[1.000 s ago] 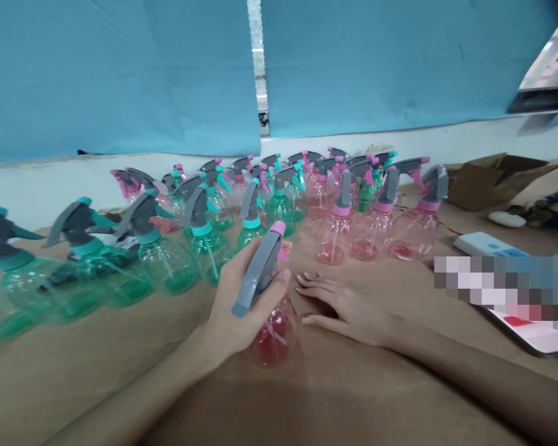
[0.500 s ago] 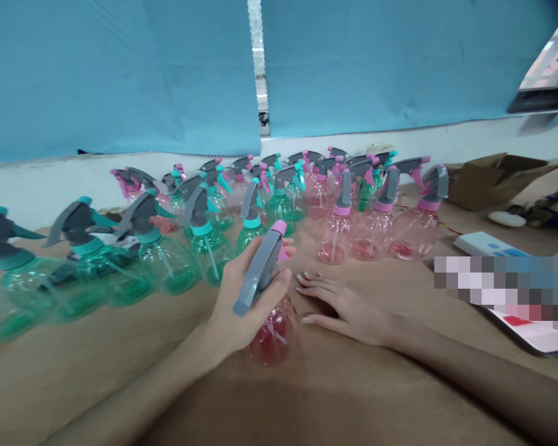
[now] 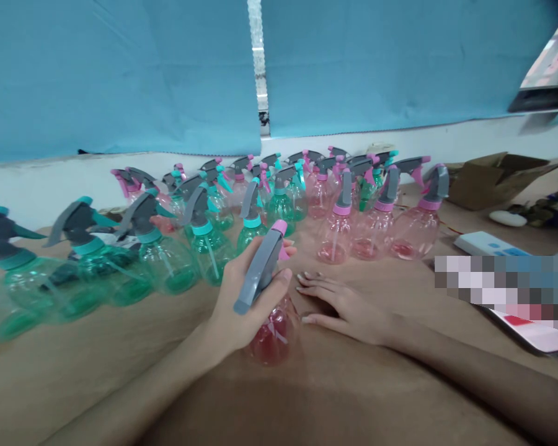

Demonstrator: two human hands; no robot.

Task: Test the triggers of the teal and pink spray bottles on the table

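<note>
My left hand (image 3: 237, 303) is closed around the neck of a pink spray bottle (image 3: 270, 341) with a grey and pink trigger head. The bottle stands on the brown tabletop (image 3: 177, 359) in front of me, with some pink liquid low inside. The hand hides its collar and part of the trigger. Just right of the bottle, my right hand (image 3: 348, 310) rests on the table, fingers stretched out, holding nothing. Beyond my left hand is a green spray bottle (image 3: 211, 254); beyond my right hand, a pink spray bottle (image 3: 333, 238).
A row of green spray bottles (image 3: 167, 263) runs to the left, and more green and pink ones crowd toward the white wall base. At right lie a phone-like device (image 3: 534, 337), a white and blue box (image 3: 488, 243) and an open cardboard box (image 3: 488, 183).
</note>
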